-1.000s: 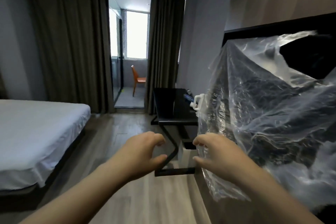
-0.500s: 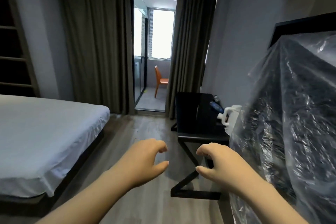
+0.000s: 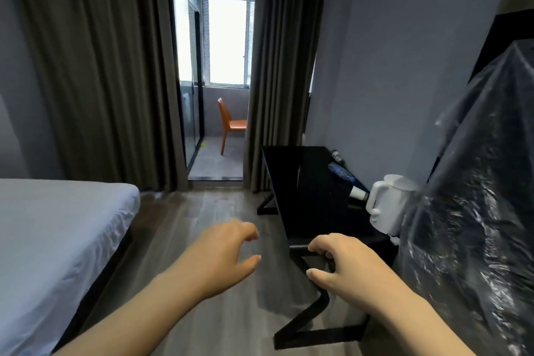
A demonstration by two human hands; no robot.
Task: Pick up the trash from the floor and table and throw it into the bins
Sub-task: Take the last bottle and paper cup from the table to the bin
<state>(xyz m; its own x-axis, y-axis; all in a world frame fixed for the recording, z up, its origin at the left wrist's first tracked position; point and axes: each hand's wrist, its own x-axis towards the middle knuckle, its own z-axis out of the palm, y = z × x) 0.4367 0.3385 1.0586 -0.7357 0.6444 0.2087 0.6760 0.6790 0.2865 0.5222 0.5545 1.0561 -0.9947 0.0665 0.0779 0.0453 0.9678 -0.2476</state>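
left hand [image 3: 228,254]: held out palm down above the floor [image 3: 187,228], fingers loosely curled, thumb out to the side, holding nothing.
right hand [image 3: 344,263]: level with the left and just apart from it, in front of the near edge of the table [image 3: 300,182]; fingers loosely curled, nothing in them; I cannot tell whether they touch the edge.
table: black, on Z-shaped legs, against the right wall.
plastic bottle [image 3: 341,173]: clear bluish trash lying on its side at the far part of the table, near the wall.
second bottle [image 3: 359,194]: lying on the table just behind the kettle, partly hidden.
kettle [image 3: 387,205]: white, upright on the table's near right corner.
plastic sheet [image 3: 476,211]: clear, draped over a dark bulky thing at the right edge.
bed [image 3: 57,225]: white sheet, on the left.
curtains [image 3: 101,66]: dark, framing a doorway.
chair [image 3: 229,124]: orange, beyond the doorway.
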